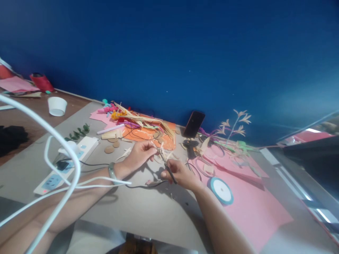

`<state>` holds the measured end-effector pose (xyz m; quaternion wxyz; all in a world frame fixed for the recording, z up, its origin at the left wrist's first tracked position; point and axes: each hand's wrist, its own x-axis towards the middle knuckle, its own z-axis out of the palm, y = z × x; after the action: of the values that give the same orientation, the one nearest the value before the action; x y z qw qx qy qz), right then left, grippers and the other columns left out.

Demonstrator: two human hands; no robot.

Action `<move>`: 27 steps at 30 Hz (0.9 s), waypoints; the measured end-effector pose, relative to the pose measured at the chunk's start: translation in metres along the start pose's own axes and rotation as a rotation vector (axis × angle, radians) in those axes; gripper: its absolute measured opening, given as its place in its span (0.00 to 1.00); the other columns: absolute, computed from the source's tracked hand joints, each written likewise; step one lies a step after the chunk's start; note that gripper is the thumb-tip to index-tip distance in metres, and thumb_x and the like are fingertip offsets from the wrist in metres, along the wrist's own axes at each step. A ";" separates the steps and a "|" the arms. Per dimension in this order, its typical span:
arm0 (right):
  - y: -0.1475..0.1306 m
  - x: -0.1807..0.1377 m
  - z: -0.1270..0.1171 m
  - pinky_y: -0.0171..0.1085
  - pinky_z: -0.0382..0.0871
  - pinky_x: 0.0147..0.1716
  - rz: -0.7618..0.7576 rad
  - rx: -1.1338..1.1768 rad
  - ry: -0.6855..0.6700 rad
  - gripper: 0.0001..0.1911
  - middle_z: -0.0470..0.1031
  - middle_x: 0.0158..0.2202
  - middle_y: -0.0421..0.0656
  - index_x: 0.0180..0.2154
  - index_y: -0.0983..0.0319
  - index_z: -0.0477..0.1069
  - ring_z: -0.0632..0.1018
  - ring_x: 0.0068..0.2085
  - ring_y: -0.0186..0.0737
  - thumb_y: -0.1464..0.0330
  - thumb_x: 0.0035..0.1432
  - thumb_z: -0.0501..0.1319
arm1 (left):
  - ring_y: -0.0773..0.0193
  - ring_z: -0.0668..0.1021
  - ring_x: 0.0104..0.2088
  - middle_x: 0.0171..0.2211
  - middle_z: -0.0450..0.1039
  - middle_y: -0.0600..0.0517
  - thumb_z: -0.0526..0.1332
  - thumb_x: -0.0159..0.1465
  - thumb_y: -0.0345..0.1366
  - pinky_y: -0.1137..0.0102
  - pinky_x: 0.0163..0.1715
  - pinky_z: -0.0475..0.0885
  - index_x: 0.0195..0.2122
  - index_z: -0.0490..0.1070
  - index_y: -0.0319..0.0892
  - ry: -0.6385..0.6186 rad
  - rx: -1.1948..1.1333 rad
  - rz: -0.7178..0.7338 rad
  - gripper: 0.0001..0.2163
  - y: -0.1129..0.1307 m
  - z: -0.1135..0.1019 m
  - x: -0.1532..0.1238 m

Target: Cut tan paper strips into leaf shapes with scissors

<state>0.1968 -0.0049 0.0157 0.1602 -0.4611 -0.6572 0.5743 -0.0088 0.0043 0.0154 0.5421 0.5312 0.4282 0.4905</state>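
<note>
Your left hand (139,153) pinches the pale straw strips (162,152) just above the grey table (137,211) — so their loose ends face your right hand (180,174), which is closed around a slim dark tool (169,173) pointed at them.

Pale straw strips (161,152), bunched, thin dark tool (171,174), tilted

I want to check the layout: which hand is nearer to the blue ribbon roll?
Right. The right hand lies just left of the ribbon roll; the left hand is farther left.
</note>
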 end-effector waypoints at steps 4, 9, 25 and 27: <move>0.000 0.000 0.001 0.30 0.51 0.18 0.001 0.020 0.008 0.23 0.67 0.15 0.34 0.24 0.60 0.57 0.64 0.18 0.29 0.56 0.44 0.70 | 0.73 0.69 0.19 0.17 0.68 0.56 0.60 0.57 0.36 0.78 0.21 0.61 0.26 0.70 0.37 -0.007 0.002 0.001 0.07 -0.001 -0.001 0.000; -0.003 0.000 0.002 0.30 0.51 0.18 0.008 0.029 0.016 0.23 0.67 0.14 0.34 0.23 0.60 0.57 0.63 0.18 0.29 0.56 0.45 0.69 | 0.73 0.69 0.19 0.17 0.68 0.56 0.60 0.58 0.36 0.78 0.20 0.61 0.27 0.71 0.37 -0.005 0.005 0.009 0.08 0.000 -0.001 0.000; -0.004 0.001 0.005 0.31 0.53 0.20 -0.043 0.011 -0.004 0.23 0.66 0.17 0.34 0.25 0.60 0.57 0.65 0.20 0.30 0.55 0.46 0.68 | 0.73 0.67 0.17 0.16 0.68 0.56 0.60 0.57 0.37 0.77 0.18 0.59 0.27 0.71 0.37 0.028 -0.026 0.023 0.08 -0.009 -0.001 0.005; -0.006 0.001 0.005 0.31 0.52 0.19 -0.034 0.026 -0.002 0.23 0.65 0.16 0.33 0.25 0.60 0.57 0.65 0.20 0.30 0.55 0.45 0.69 | 0.73 0.68 0.18 0.16 0.68 0.56 0.60 0.57 0.37 0.77 0.19 0.60 0.27 0.71 0.37 0.023 -0.028 0.026 0.08 -0.008 -0.001 0.004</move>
<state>0.1903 -0.0064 0.0191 0.1754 -0.4470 -0.6575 0.5806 -0.0083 0.0088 0.0072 0.5381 0.5233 0.4207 0.5096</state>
